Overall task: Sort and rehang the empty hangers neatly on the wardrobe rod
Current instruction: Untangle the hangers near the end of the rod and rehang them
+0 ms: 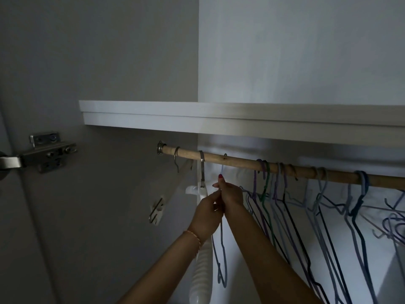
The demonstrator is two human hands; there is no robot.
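Note:
A wooden wardrobe rod (236, 162) runs from the left wall down to the right under a white shelf. A thin light-blue wire hanger (221, 255) hangs with its hook over the rod. My right hand (230, 193) pinches its neck just below the hook, and my left hand (208, 212) grips the same neck right underneath. A white ribbed plastic hanger (202, 260) hangs just left of them by a metal hook. Several wire hangers (282, 207) in purple, green, blue and black crowd the rod to the right.
The white shelf (219, 117) sits close above the rod. A lone metal hook (176, 157) hangs near the rod's left bracket. A door hinge (47, 155) is fixed to the left wall. A metal bracket (156, 210) is mounted lower on that wall.

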